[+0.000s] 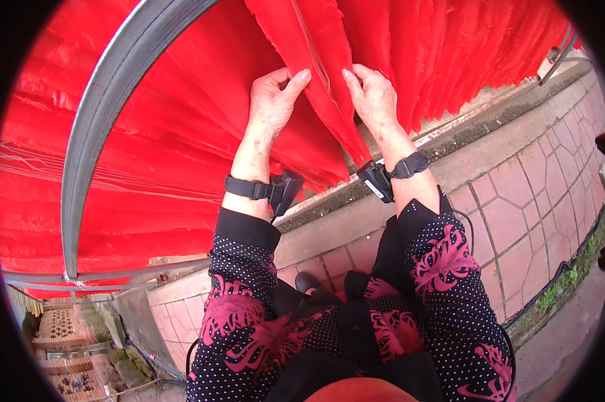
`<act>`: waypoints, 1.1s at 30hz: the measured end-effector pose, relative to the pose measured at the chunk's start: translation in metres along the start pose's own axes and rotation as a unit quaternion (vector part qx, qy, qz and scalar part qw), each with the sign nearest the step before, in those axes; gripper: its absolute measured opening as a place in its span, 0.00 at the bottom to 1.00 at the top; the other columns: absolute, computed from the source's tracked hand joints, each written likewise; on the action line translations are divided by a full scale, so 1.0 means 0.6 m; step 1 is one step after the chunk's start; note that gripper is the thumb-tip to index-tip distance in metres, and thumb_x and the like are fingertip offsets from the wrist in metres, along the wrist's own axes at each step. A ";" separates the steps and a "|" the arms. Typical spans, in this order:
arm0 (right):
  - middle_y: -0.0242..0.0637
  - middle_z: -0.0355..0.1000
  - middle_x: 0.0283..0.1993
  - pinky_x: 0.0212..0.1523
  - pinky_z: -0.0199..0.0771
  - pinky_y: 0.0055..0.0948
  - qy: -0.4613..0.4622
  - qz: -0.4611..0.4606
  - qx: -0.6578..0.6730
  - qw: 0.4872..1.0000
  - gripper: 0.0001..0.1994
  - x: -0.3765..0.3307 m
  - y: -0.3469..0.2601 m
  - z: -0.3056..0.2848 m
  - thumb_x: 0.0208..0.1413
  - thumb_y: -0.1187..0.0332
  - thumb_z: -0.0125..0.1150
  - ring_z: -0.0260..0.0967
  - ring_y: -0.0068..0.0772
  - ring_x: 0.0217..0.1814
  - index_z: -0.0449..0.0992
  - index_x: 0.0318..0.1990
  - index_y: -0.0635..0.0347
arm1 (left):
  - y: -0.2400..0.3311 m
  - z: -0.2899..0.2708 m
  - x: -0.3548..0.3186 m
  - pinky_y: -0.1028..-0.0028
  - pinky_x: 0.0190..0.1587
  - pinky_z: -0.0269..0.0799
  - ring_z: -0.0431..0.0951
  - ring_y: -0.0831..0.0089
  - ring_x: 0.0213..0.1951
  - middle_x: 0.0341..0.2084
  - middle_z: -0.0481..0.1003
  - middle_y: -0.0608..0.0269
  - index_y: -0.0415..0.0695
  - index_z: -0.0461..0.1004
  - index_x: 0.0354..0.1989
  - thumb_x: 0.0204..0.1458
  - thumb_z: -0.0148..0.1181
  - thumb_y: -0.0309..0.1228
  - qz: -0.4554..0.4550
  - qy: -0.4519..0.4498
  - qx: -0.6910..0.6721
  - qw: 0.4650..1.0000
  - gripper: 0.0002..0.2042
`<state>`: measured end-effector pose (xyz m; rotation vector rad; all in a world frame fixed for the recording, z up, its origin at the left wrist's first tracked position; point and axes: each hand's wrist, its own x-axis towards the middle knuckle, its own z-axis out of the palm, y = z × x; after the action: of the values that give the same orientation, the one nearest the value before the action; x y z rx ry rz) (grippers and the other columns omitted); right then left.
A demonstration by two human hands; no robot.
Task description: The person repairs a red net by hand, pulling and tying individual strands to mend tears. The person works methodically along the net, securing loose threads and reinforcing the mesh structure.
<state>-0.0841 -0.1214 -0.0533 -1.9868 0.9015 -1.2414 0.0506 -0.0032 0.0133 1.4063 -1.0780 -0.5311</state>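
Red cloth (pixel 322 87) hangs in front of me in many long folds with ragged lower edges. My left hand (pixel 273 100) is closed at one fold, thumb against the curled fingers, gripping its left edge. On that fold's other side my right hand (pixel 373 97) pinches the cloth between thumb and fingers. Between the two hands the fold runs down to a narrow point near my wrists. Parts of the fingers on both hands are hidden behind the cloth. Each wrist wears a black strap with a small black device (pixel 285 192) on it.
A curved grey metal bar (pixel 91 124) arches on the left and meets a horizontal rail (pixel 135 271) there. Below the cloth runs a concrete curb (pixel 336 224), with pink paving (pixel 510 228) on my side. Stacked perforated bricks (pixel 64 328) stand at the lower left.
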 end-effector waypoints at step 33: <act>0.43 0.79 0.34 0.41 0.74 0.38 0.208 0.093 0.014 0.974 0.16 0.079 0.116 -0.084 0.60 0.55 0.57 0.78 0.45 0.39 0.80 0.46 0.55 | -0.006 -0.186 -0.090 0.81 0.45 0.65 0.70 0.86 0.37 0.34 0.77 0.73 0.38 0.80 0.39 0.57 0.63 0.31 0.003 0.227 0.032 0.973 0.09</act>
<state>-0.1307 -0.2071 -0.0665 -1.6014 1.2307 -1.5783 0.1203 0.0990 0.0136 1.4882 -0.7328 -0.1548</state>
